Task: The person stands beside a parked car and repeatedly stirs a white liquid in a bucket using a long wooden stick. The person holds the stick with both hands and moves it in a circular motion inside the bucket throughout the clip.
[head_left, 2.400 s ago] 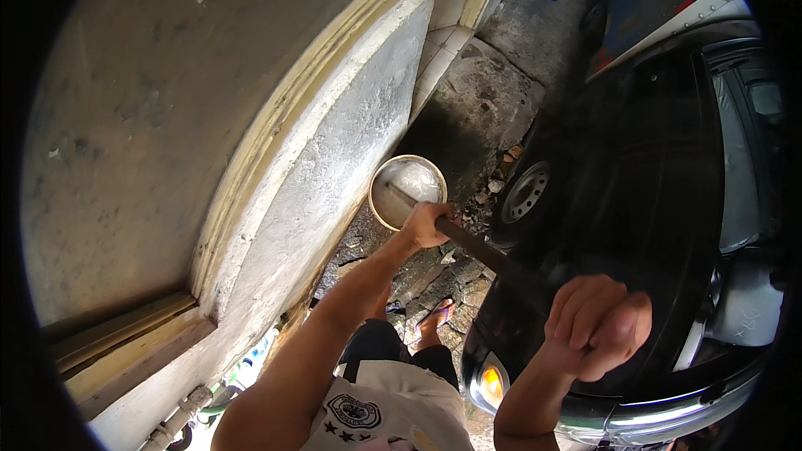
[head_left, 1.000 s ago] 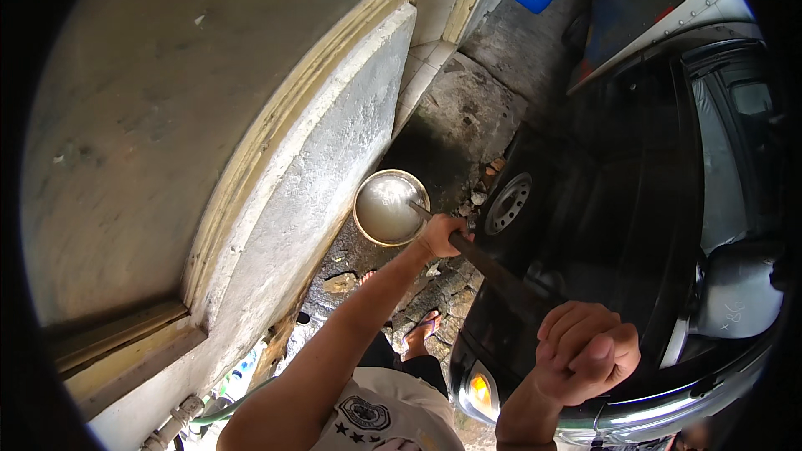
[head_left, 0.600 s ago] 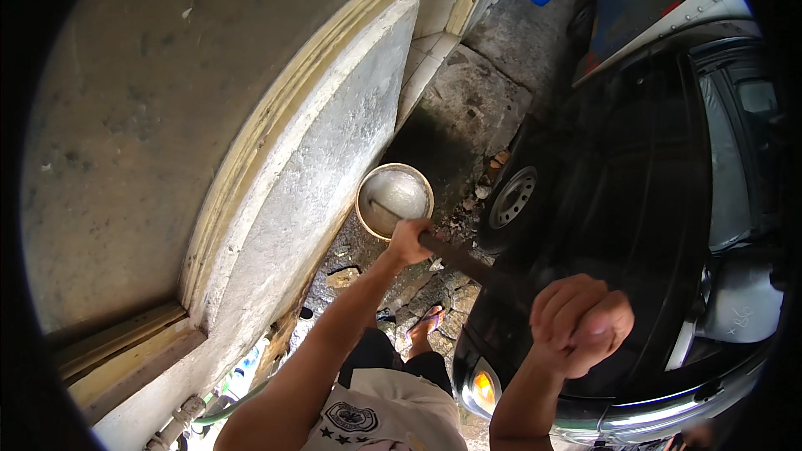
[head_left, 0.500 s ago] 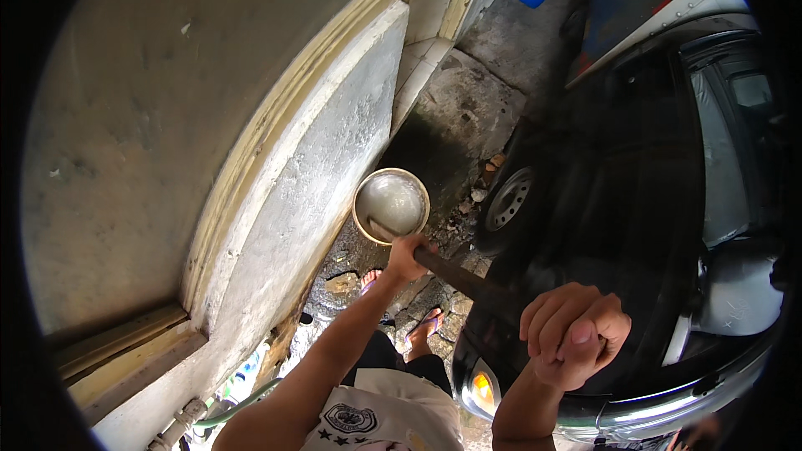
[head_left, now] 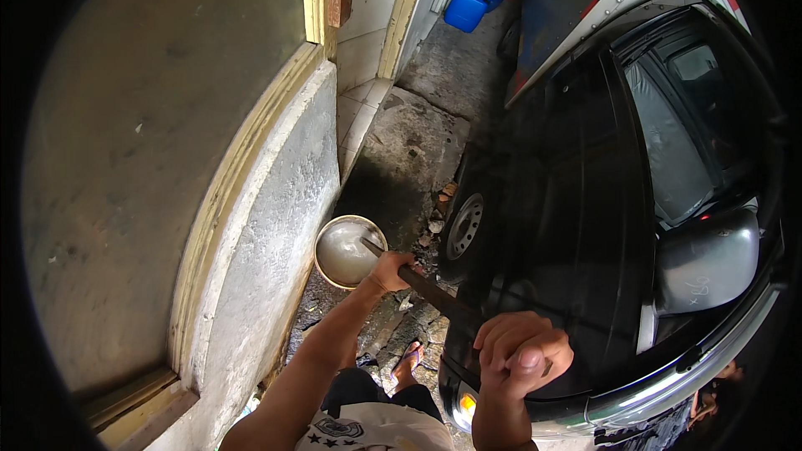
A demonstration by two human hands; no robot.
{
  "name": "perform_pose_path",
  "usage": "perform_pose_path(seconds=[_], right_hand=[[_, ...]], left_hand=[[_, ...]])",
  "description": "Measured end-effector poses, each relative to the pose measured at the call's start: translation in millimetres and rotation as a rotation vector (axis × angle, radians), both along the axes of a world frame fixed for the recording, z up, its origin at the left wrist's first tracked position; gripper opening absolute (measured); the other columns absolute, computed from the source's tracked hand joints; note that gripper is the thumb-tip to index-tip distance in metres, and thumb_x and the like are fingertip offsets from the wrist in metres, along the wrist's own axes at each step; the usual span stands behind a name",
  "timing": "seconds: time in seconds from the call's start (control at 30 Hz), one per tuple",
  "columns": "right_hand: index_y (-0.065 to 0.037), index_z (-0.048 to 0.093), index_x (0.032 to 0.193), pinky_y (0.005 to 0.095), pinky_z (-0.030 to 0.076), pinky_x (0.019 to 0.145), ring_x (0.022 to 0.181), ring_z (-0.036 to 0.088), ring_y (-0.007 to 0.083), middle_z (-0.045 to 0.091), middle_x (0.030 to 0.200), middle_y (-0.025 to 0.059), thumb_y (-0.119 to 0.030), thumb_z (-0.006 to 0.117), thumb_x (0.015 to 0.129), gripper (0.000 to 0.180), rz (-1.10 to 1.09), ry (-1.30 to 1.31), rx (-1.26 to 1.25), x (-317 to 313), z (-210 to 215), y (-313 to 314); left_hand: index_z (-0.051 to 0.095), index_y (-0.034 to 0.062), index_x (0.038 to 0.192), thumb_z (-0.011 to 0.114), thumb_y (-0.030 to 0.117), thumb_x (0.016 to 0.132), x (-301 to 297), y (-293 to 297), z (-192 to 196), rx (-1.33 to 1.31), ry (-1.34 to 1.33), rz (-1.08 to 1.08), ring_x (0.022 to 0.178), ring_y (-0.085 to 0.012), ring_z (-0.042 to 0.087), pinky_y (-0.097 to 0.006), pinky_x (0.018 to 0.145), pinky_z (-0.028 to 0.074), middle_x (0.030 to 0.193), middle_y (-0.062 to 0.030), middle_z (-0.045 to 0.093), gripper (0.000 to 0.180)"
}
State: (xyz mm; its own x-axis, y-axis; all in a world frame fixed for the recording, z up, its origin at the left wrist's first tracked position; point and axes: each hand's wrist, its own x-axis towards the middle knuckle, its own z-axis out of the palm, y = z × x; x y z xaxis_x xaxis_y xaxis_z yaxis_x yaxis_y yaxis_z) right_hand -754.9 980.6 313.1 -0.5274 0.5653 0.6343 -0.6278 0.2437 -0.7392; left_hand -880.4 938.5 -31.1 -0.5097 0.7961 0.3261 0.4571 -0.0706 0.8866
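My left hand (head_left: 390, 271) is wrapped round a dark wooden stick (head_left: 440, 295), just outside the rim of a round bucket (head_left: 319, 260). Cloudy greyish liquid (head_left: 342, 252) fills part of the bucket, and the lower end of the stick reaches in over its right side. How deep the tip goes cannot be made out. Closer to my body, my right hand (head_left: 524, 354) is closed in a fist round the stick's upper end, with the thumb on top. The bucket stands on wet ground against the foot of a wall.
On the left runs a rough whitewashed wall (head_left: 267, 200) below a framed panel (head_left: 167, 134). A black vehicle (head_left: 551, 192) stands close on the right, its mirror (head_left: 710, 259) jutting out. Broken stones (head_left: 439, 215) lie by its wheel. Farther off are blue containers (head_left: 469, 7). My sandalled foot (head_left: 409, 359) is below.
The view has shifted, so the bucket appears lower and farther left. Inside it, the stick's end has moved from the near side toward the right side. Both hands keep their grip.
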Motion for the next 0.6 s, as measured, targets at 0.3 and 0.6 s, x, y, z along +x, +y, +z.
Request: perform_pose_path(seconds=[0.3, 0.6], right_hand=[[-0.003, 0.040, 0.078, 0.0294, 0.046, 0.035, 0.039, 0.050, 0.0136, 0.052, 0.054, 0.0109, -0.011, 0.061, 0.093, 0.027, 0.044, 0.002, -0.175, -47.2, -3.3, 6.9], [-0.005, 0.043, 0.072, 0.0257, 0.042, 0.038, 0.038, 0.046, 0.0104, 0.046, 0.051, 0.0046, -0.018, 0.063, 0.094, 0.033, -0.152, -0.251, 0.016, -37.1, 37.4, 10.2]], left_hand=[[0.060, 0.0045, 0.064, 0.074, 0.021, 0.073, 23.3, -58.5, 2.2, -0.269, -0.253, 0.463, 0.054, -0.0353, 0.061, -0.041, 0.052, 0.046, 0.054, -0.0154, 0.055, 0.023], [0.054, 0.0051, 0.063, 0.073, 0.023, 0.073, 44.2, 6.8, 8.6, -0.007, -0.245, 0.369, 0.050, -0.0367, 0.057, -0.041, 0.048, 0.043, 0.051, -0.0157, 0.050, 0.027]])
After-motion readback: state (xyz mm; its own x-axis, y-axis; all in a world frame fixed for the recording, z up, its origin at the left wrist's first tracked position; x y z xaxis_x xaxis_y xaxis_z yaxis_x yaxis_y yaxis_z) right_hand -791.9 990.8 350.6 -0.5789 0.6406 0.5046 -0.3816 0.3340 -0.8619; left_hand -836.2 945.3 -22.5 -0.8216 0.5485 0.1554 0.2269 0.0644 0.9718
